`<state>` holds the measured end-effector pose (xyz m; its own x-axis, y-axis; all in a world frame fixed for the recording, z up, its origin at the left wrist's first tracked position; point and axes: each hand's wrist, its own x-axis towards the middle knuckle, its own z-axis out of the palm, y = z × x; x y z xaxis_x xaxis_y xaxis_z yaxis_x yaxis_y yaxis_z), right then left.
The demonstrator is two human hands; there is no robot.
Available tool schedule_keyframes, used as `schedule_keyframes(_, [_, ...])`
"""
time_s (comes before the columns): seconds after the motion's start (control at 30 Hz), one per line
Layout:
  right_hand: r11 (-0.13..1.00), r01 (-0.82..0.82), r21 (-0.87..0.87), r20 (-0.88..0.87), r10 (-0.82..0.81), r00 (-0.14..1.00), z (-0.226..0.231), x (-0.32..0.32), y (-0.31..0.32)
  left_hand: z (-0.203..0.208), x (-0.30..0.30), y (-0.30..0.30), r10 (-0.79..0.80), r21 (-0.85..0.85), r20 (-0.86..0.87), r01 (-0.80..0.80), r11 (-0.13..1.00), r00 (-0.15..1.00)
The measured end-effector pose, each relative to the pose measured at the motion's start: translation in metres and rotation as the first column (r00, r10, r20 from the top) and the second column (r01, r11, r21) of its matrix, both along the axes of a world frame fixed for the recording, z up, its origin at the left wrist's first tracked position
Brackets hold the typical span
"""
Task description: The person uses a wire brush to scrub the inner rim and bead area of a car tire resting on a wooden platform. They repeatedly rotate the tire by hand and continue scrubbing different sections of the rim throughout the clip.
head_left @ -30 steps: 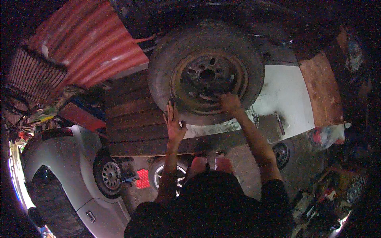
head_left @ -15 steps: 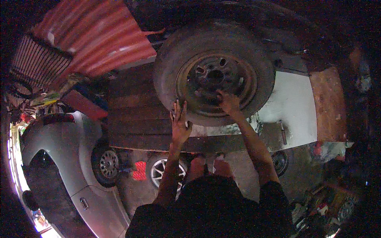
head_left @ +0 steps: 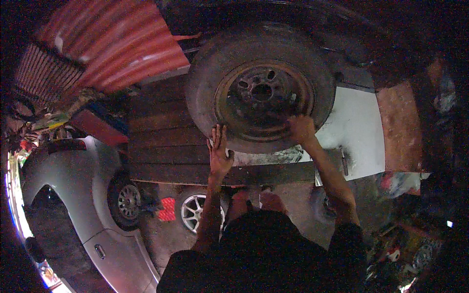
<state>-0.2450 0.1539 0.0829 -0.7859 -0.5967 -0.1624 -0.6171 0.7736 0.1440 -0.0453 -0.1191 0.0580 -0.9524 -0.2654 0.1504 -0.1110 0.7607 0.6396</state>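
Note:
A dark tyre on a rusty steel wheel rim (head_left: 225,95) lies on a wooden table (head_left: 161,141) in front of me, its hub face showing several holes. My left hand (head_left: 220,155) rests against the tyre (head_left: 200,83) at its near left edge, fingers stretched out and nothing in them. Curled fingers on my right hand (head_left: 302,131) bear on the near right part of the rim. What they pinch, if anything, is too dark and blurred to make out.
Partly under the tyre lies a white sheet (head_left: 359,132), with a thin tool (head_left: 344,162) on it. A silver car (head_left: 93,180) stands at left. Below the table are a spoked wheel (head_left: 195,212) and a red mat (head_left: 167,209). Red corrugated metal (head_left: 127,44) leans at back left.
My right hand has moved right along the rim, from the inner lower part toward its near right edge. The left hand stays against the tyre. The whole view has shifted slightly.

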Motion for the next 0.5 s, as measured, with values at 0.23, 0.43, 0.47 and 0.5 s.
schedule_keyframes(0.23, [0.975, 0.123, -0.187, 0.057, -0.115, 0.992, -0.074, -0.001, -0.014, -0.006, -0.003, 0.005, -0.072, -0.021, -0.009, 0.072, 0.997, 0.997])
schedule_keyframes(0.43, [0.903, 0.175, -0.391, 0.093, -0.150, 0.984, -0.069, 0.014, -0.010, -0.007, 0.008, 0.003, -0.104, 0.044, -0.048, 0.106, 0.993, 0.993])
schedule_keyframes(0.47, [0.907, 0.192, -0.376, 0.086, -0.172, 0.981, -0.082, 0.012, -0.011, -0.005, 0.007, 0.006, -0.122, 0.074, -0.064, 0.126, 0.989, 0.990])
schedule_keyframes(0.5, [0.912, 0.234, -0.337, 0.080, -0.220, 0.972, -0.112, 0.005, -0.007, -0.005, 0.010, 0.014, -0.146, 0.048, -0.058, 0.149, 0.988, 0.988])
